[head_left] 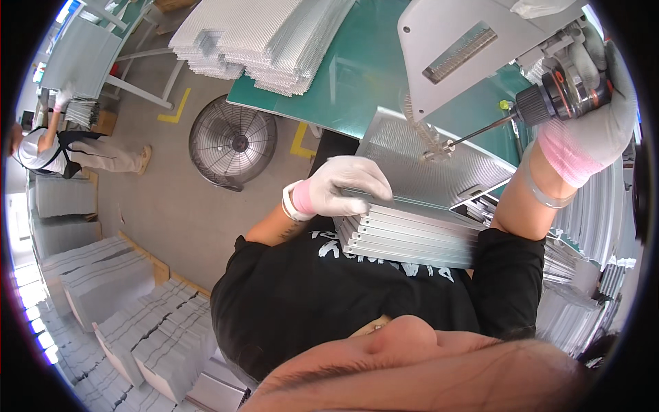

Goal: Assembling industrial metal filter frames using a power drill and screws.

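My right hand (607, 117), in a white glove with a pink cuff, is closed round a black powered screwdriver (566, 93). Its long bit slants down to the left, with the tip at the metal outlet of a grey screw feeder (453, 44). My left hand (347, 185), gloved the same way, hovers at the left end of a stack of aluminium frame bars (405, 237). Its thumb and fingers are apart, and I see nothing between them. A framed mesh panel (405, 147) lies between the stack and the feeder's outlet.
A green-topped table (302, 106) carries a pile of mesh sheets (268, 41) at the far left. A floor fan (237, 141) stands left of it. Stacked white panels (151, 329) fill the lower left. Another person (68, 151) works at the far left. Metal profiles (590, 206) stand at right.
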`<act>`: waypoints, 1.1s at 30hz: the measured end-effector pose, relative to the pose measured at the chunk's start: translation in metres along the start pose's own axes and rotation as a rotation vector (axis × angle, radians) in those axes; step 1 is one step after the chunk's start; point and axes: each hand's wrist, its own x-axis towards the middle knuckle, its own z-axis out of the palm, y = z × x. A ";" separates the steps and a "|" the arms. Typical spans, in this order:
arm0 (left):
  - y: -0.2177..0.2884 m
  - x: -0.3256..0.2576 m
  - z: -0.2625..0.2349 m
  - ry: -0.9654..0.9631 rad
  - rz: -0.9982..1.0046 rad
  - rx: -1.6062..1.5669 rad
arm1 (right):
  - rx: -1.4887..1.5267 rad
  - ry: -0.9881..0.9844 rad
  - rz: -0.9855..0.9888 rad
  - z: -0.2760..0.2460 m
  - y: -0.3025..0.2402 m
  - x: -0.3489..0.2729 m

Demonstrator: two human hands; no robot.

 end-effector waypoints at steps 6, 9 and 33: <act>-0.022 -0.008 0.012 -0.242 -0.230 -0.906 | -0.030 -0.035 -0.023 -0.005 0.001 0.002; -0.039 -0.007 0.012 -0.314 -0.219 -1.019 | -0.050 -0.058 -0.039 0.016 0.005 -0.014; -0.030 0.036 0.013 -0.266 -0.217 -0.527 | -0.234 -0.192 -0.216 0.023 0.011 0.002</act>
